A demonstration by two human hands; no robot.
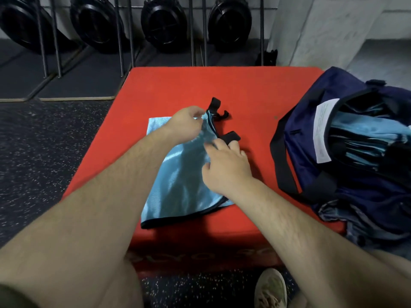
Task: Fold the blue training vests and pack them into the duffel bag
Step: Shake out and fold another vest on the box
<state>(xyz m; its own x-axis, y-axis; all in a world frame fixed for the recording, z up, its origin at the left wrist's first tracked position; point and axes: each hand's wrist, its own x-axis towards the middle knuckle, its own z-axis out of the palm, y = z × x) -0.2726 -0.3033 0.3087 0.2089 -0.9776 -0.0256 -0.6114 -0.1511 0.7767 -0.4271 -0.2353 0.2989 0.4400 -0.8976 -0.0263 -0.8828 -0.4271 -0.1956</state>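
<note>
Red box (pixel 169 90) bears vest (pixel 182 174) beside duffel bag (pixel 311 152).

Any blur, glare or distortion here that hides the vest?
Head view: left hand and right hand slightly motion-blurred; blue vest carries bright sheen streaks yet reads clearly; wide-angle lens bows edges of the red box; weight plates behind sit dim.

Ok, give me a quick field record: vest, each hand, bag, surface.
vest: blue vest flat on the red box, black straps at its far end
left hand: pinches the vest's far edge
right hand: rests on the vest's right edge, fingers fairly straight
duffel bag: open, at the box's right side, blue vests inside
behind: weight plates on a rack
</note>
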